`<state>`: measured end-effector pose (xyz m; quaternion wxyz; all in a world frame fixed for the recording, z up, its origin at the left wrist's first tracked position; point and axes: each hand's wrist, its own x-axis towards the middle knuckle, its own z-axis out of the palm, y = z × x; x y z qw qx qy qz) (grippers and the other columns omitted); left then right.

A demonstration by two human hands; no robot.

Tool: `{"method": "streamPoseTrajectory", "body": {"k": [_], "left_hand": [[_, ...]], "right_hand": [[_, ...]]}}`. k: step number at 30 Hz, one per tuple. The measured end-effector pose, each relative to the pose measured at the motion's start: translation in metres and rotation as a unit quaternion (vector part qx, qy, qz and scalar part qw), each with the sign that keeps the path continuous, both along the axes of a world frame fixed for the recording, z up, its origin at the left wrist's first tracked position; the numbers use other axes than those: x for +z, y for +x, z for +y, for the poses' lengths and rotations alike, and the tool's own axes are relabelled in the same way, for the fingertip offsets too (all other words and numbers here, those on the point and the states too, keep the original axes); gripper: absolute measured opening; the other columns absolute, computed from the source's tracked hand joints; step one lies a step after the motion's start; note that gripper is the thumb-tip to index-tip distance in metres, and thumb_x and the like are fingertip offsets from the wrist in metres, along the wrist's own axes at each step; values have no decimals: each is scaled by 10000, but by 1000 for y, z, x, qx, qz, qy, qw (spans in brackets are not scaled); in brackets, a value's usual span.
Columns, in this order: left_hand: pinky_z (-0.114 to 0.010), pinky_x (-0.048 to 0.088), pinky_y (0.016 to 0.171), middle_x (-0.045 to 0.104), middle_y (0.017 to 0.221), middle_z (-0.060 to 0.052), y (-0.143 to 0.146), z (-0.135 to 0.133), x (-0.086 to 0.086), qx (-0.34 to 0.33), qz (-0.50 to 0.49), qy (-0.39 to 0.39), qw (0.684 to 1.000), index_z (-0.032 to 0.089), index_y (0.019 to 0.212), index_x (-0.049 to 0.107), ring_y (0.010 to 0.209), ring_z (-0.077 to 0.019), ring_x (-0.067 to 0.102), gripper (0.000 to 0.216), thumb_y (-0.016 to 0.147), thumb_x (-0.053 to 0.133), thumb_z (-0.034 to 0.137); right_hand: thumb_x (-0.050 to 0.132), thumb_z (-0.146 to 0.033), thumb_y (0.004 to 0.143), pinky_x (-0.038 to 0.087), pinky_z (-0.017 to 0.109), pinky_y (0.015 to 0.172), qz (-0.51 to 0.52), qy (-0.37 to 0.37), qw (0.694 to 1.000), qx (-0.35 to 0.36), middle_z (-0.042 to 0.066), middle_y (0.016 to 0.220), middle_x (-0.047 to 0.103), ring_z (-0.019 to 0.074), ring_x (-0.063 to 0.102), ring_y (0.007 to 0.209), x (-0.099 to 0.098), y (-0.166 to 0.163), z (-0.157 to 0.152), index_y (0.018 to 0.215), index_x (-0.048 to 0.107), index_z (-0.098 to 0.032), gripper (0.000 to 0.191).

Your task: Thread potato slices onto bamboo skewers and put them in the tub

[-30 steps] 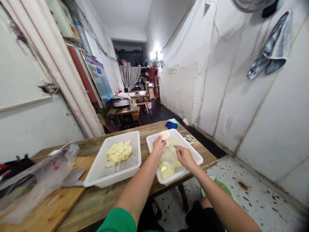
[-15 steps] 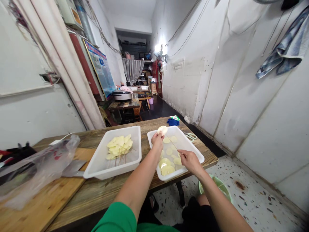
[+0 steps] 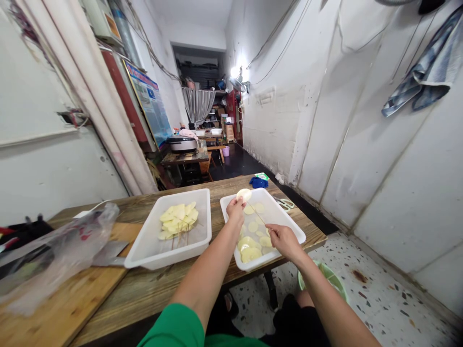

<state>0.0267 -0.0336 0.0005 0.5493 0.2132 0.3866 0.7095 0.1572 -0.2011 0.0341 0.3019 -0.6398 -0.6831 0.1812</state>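
Observation:
Between the fingertips of my left hand [image 3: 236, 211] is a thin, pale potato slice [image 3: 244, 194], raised over the far side of the right white tub [image 3: 298, 230]. My right hand [image 3: 284, 239] pinches a thin wooden skewer [image 3: 257, 214], which slants up toward the slice; whether its tip has entered the slice I cannot tell. Loose potato slices [image 3: 250, 248] lie below, in what looks like water. In the left white tub [image 3: 144, 241], a pile of slices [image 3: 179, 217] sits with several skewers sticking out toward me.
Scissors [image 3: 285, 203] and a blue cloth-like item [image 3: 259, 182] lie beyond the right tub. To the left are a cleaver [image 3: 110, 251], a wooden board [image 3: 90, 289] and a plastic bag [image 3: 83, 241]. A green basket [image 3: 327, 277] stands on the floor at right.
Both hands stay almost where they were, with the slice and skewer still held. The slice looks turned very slightly; the view has shifted a little.

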Motion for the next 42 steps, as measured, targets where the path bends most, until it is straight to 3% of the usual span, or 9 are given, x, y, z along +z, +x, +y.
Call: {"method": "streamPoseTrajectory", "body": {"k": [10, 21, 26, 30, 37, 42], "left_hand": [[-158, 442, 581, 618, 705, 3, 1, -2, 1, -12, 31, 14, 999, 126, 742, 643, 546, -40, 523, 86, 691, 709, 145], [-181, 439, 577, 617, 684, -19, 4, -13, 6, -75, 101, 48, 991, 109, 709, 653, 566, -66, 536, 43, 708, 682, 140], [-202, 452, 575, 617, 682, -33, 1, -14, 10, -99, 17, -4, 995, 117, 714, 603, 576, -83, 563, 70, 718, 673, 122], [-175, 394, 485, 602, 656, -38, -1, -15, 13, -121, -45, -22, 991, 120, 755, 583, 538, -81, 542, 53, 758, 633, 135], [-175, 338, 421, 566, 637, -35, -3, -13, 20, -141, -102, -57, 983, 119, 755, 556, 483, -77, 479, 42, 781, 565, 151], [-160, 268, 378, 506, 568, -7, -6, -14, 26, -189, -126, -72, 971, 124, 723, 521, 438, -61, 419, 55, 764, 493, 101]], "right_hand": [[394, -234, 843, 468, 267, 694, 10, 1, 1000, -8, 34, 577, 669, 178, 633, 629, -3, 0, 3, 1139, 668, -114, 421], [391, -230, 861, 451, 258, 682, 9, -6, 1000, -26, 39, 583, 665, 178, 628, 624, 0, -3, 2, 1185, 638, -103, 427], [393, -236, 851, 447, 256, 654, 22, 6, 999, -30, 25, 575, 663, 170, 614, 599, -4, -3, 2, 1165, 651, -120, 422], [380, -256, 850, 445, 257, 629, 50, 26, 998, -22, 22, 604, 671, 165, 607, 592, -11, 0, 2, 1144, 656, -121, 425], [373, -299, 855, 454, 270, 647, 86, 40, 995, 0, 18, 612, 664, 167, 603, 600, -16, 4, 0, 1145, 645, -95, 447], [388, -318, 856, 461, 266, 667, 112, 41, 993, 15, 15, 611, 658, 160, 595, 601, -15, 7, -1, 1134, 651, -88, 447]]}}
